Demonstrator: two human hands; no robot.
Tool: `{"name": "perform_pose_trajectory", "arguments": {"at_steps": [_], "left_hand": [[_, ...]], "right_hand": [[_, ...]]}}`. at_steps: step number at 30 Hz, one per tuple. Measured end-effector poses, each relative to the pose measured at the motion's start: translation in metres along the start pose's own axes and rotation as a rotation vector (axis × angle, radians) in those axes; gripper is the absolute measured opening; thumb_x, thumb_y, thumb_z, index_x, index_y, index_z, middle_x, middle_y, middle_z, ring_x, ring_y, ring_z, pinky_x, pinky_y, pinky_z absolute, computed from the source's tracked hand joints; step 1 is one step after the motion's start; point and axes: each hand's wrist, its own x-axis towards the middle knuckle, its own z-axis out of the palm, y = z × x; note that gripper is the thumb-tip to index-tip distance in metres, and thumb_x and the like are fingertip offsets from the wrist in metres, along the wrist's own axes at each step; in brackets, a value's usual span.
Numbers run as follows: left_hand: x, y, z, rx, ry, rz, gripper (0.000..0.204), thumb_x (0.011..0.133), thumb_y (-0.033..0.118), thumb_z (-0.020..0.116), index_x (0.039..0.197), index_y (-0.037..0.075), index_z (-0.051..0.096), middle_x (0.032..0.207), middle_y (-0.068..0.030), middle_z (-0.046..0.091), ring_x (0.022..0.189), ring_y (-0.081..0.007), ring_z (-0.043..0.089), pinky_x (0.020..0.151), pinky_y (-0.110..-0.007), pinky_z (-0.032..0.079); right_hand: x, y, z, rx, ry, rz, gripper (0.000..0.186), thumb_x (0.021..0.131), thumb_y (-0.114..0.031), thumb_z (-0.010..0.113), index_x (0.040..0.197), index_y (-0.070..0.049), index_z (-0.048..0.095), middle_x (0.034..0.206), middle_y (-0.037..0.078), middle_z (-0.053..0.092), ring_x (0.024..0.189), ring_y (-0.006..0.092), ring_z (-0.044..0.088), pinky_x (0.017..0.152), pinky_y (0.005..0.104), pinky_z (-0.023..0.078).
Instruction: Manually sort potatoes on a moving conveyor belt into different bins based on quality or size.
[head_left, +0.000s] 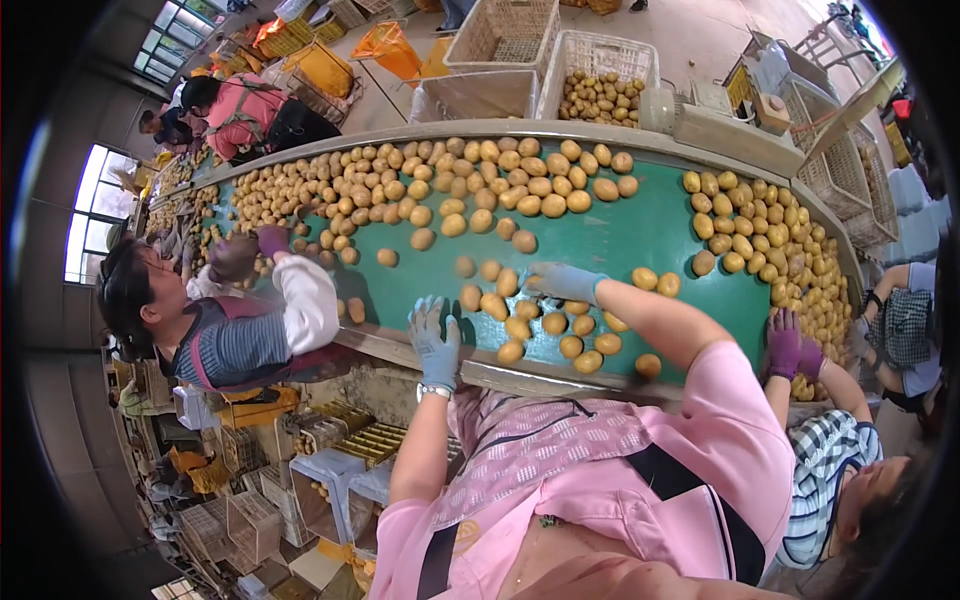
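Reaching over green belt: L hand spread flat, R hand spread above potatoes, touching none.

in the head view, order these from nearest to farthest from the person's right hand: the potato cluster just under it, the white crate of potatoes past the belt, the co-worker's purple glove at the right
From the right hand:
1. Potato cluster, on the green belt just below the hand.
2. Purple glove, a co-worker's, at the belt's right edge.
3. White crate of potatoes, beyond the belt's far rim, top centre.
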Motion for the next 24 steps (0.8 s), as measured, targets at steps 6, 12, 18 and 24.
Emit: {"name": "perform_pose_trajectory", "arguments": {"at_steps": [6, 12, 18, 24], "left_hand": [[0.001, 0.008, 0.0, -0.022, 0.048, 0.031, 0.045, 0.094, 0.019, 0.069, 0.138, 0.007, 0.065, 0.147, -0.0159, 0.06, 0.144, -0.0388, 0.048, 0.125, -0.056, 0.031], [0.002, -0.002, -0.005, 0.015, 0.051, 0.039, 0.04, 0.097, 0.02, 0.066, 0.135, 0.005, 0.067, 0.146, -0.0164, 0.061, 0.144, -0.0382, 0.049, 0.125, -0.056, 0.03], [0.018, 0.054, -0.018, -0.06, -0.025, 0.253, 0.039, 0.095, 0.017, 0.07, 0.133, 0.008, 0.07, 0.143, -0.0143, 0.065, 0.145, -0.0383, 0.049, 0.124, -0.056, 0.029], [0.012, 0.178, 0.046, -0.301, -0.571, 1.05, 0.041, 0.086, 0.033, 0.076, 0.124, 0.016, 0.072, 0.14, -0.0099, 0.063, 0.143, -0.0356, 0.049, 0.121, -0.058, 0.032]], "right_hand": [[0.101, -0.053, -0.178, 1.313, 0.362, -0.039, 0.028, 0.111, -0.029, 0.054, 0.114, -0.006, 0.069, 0.093, 0.003, 0.069, 0.079, 0.0164, 0.067, 0.072, 0.0303, 0.058], [-0.014, 0.008, -0.171, 0.803, 0.713, -0.198, 0.051, 0.11, -0.026, 0.057, 0.156, -0.007, 0.048, 0.152, 0.012, 0.056, 0.132, 0.0241, 0.059, 0.112, 0.0382, 0.048], [-0.26, 0.085, -0.054, -0.201, 1.212, 0.654, 0.047, 0.101, -0.022, 0.065, 0.145, -0.005, 0.063, 0.152, 0.017, 0.06, 0.144, 0.0397, 0.052, 0.123, 0.0462, 0.037], [-0.26, 0.069, 0.049, 0.052, 1.186, 0.277, 0.064, 0.099, -0.026, 0.071, 0.157, -0.007, 0.051, 0.167, 0.02, 0.042, 0.154, 0.0393, 0.039, 0.129, 0.0489, 0.029]]}}
